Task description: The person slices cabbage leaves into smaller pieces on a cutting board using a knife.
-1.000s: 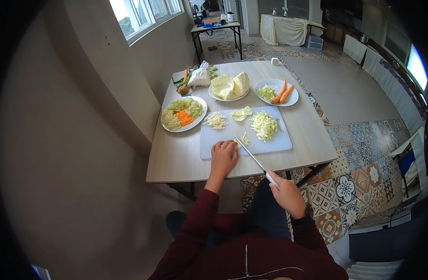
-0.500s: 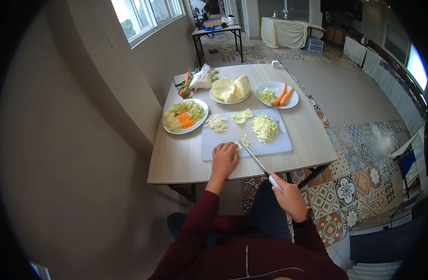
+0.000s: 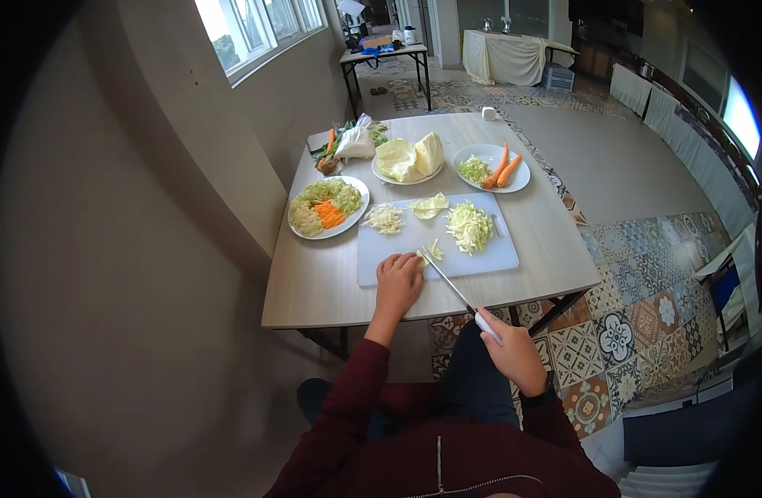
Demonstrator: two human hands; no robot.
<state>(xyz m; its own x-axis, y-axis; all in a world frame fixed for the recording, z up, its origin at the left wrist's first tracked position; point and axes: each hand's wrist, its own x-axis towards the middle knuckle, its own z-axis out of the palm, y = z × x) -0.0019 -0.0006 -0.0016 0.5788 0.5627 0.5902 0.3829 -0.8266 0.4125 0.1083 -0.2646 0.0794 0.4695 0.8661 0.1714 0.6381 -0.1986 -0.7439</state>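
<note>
My right hand [image 3: 514, 353] is closed round the white handle of a knife [image 3: 451, 286], its blade slanting up and left to the cutting board [image 3: 381, 264]. Close to the blade tip, my left hand [image 3: 400, 280] has its fingers curled down on a piece of cabbage [image 3: 422, 261], mostly hidden under them. A few cut strips [image 3: 434, 249] lie just beyond the blade. On the board are also a pile of shredded cabbage [image 3: 470, 227], a loose cabbage leaf [image 3: 429, 206] and a small heap of pale shreds [image 3: 383, 219].
Left of the board stands a plate [image 3: 296, 227] of sorted shredded vegetables. Behind it are a plate with cabbage leaves [image 3: 410, 158], a plate with carrots [image 3: 507, 166], and a white bag [image 3: 356, 143] among vegetables. A wall [image 3: 190, 249] runs along the left.
The view has shifted very slightly. Both hands, the knife and the food stay practically in place.
</note>
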